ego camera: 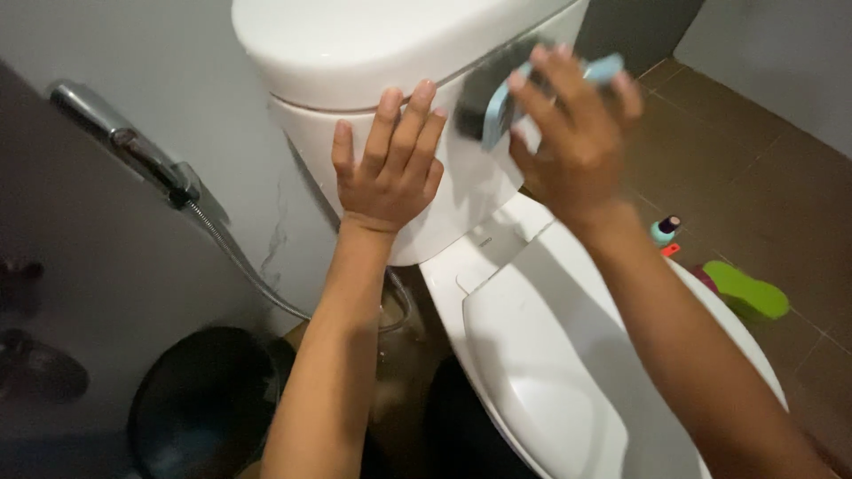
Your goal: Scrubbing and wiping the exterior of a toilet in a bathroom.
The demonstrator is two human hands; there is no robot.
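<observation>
Pressing against the front face of the white toilet tank [461, 191], near its upper right edge just under the tank lid [355, 44]: a light-blue scrubbing pad [510, 98] with a dark underside, blurred. Clasped from above by the right hand [572, 137], fingers curled over the pad's back. Spread flat on the same tank face just left of the pad — the left hand [390, 160], fingers extended, gripping nothing, close beside the pad but not clearly touching it. Below, the closed toilet seat cover [568, 372]. Hanging on the wall at left, a chrome spray hose [151, 164]. Down on the floor, a dark bin [204, 399]; at right on brown tiles — a small teal bottle [664, 231] and a green object [750, 291].
</observation>
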